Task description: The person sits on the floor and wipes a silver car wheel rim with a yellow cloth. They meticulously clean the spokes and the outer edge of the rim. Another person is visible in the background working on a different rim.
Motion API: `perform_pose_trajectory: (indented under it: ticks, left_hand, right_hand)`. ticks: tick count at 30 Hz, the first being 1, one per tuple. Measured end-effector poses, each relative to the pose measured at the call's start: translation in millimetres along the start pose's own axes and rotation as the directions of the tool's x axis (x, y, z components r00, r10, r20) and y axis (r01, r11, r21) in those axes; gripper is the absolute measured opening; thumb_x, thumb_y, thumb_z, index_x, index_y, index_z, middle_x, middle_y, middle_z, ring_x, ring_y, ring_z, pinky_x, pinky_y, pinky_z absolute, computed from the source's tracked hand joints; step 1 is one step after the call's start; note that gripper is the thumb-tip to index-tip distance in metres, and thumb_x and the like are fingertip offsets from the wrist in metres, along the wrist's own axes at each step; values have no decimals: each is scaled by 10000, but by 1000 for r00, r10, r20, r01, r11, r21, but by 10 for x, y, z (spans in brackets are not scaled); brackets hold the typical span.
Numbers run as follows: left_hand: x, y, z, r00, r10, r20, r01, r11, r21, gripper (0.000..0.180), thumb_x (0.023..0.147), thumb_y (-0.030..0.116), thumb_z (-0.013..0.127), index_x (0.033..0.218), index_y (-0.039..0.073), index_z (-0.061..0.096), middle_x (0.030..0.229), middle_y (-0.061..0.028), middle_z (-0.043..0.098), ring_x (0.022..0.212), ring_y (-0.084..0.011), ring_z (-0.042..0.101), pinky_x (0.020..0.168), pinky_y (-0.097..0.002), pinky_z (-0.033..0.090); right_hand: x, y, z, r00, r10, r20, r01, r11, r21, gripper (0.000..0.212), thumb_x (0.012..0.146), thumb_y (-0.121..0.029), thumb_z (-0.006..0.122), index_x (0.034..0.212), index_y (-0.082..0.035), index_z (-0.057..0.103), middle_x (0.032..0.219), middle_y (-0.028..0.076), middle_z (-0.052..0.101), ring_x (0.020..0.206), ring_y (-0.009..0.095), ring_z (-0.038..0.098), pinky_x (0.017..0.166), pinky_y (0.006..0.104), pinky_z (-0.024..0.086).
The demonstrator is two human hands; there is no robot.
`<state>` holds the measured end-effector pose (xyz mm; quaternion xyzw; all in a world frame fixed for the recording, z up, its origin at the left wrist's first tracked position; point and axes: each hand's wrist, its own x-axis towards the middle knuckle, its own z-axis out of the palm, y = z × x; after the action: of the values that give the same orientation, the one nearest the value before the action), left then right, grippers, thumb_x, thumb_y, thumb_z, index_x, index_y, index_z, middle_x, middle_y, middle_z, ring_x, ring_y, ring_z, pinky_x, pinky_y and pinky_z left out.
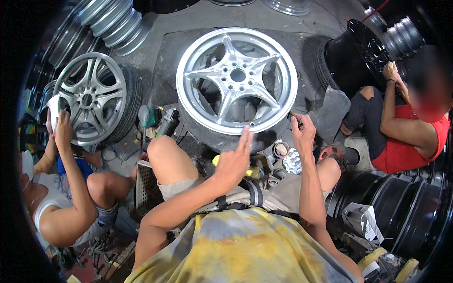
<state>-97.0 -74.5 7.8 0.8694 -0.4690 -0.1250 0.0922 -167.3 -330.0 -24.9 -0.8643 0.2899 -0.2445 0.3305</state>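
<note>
A silver wheel rim (237,43) with star-like spokes lies flat in front of me, on a dark tire-like support (193,134). Just below the rim's near edge is my left hand (234,162), its fingers stretched out toward a small hole in the lip. It holds nothing that shows. My right hand (304,134) is at the rim's near right side, with fingers pinched around a small dark object (296,115). What kind of object this is cannot be made out; it is close to the rim's outer edge.
A green-and-grey angle grinder (168,123) lies left of the rim. At left a person holds another silver wheel (89,101); at right a person in red works at a black rim (361,52). A small round tin (281,149) and crumpled foil (293,162) sit between my knees.
</note>
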Motion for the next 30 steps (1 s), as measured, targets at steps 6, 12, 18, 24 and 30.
perform_pose_trajectory:
  ticks: [6, 12, 18, 24, 30]
  left_hand:
    - [-147, -488, -413, 995, -54, 84, 49, 997, 62, 623, 864, 148, 603, 1434, -56, 457, 1568, -236, 358, 693, -320, 718, 638, -438, 581]
    - [78, -780, -830, 974, -177, -141, 161, 980, -121, 266, 899, 175, 629, 1045, -34, 703, 1028, -199, 692, 833, -396, 695, 764, -468, 567]
    - [141, -886, -963, 937, -243, -251, 162, 938, -305, 221, 926, 197, 627, 992, 17, 738, 948, -187, 713, 865, -396, 690, 787, -475, 546]
    - [109, -904, -853, 924, -316, -213, 174, 847, -502, 279, 938, 234, 652, 1009, -22, 736, 857, -226, 717, 802, -355, 708, 768, -411, 540]
    - [466, -1542, -968, 746, -541, -388, 224, 753, -618, 389, 945, 336, 650, 1031, -35, 730, 834, -265, 708, 796, -363, 726, 739, -424, 533]
  right_hand:
    - [-15, 71, 20, 999, 46, -1, -46, 997, 69, 168, 923, -112, 637, 1039, -13, 708, 883, 142, 645, 736, 274, 613, 686, 363, 485]
    - [-12, 71, 14, 999, 49, 1, -49, 998, 37, 175, 931, -119, 625, 1040, -10, 707, 889, 145, 650, 761, 293, 617, 716, 377, 484]
    - [-22, 91, 10, 998, 64, -14, -63, 995, 78, 187, 940, -127, 621, 1051, -1, 705, 897, 160, 655, 765, 294, 615, 720, 374, 481]
    - [-20, 66, 40, 997, 76, 9, -76, 993, 87, 191, 941, -122, 617, 1059, 0, 706, 896, 160, 649, 763, 296, 611, 713, 376, 479]
    - [109, 192, 28, 914, 390, 115, -405, 852, 332, 269, 966, -229, 669, 1105, -1, 702, 935, 83, 712, 735, 133, 618, 635, 292, 486]
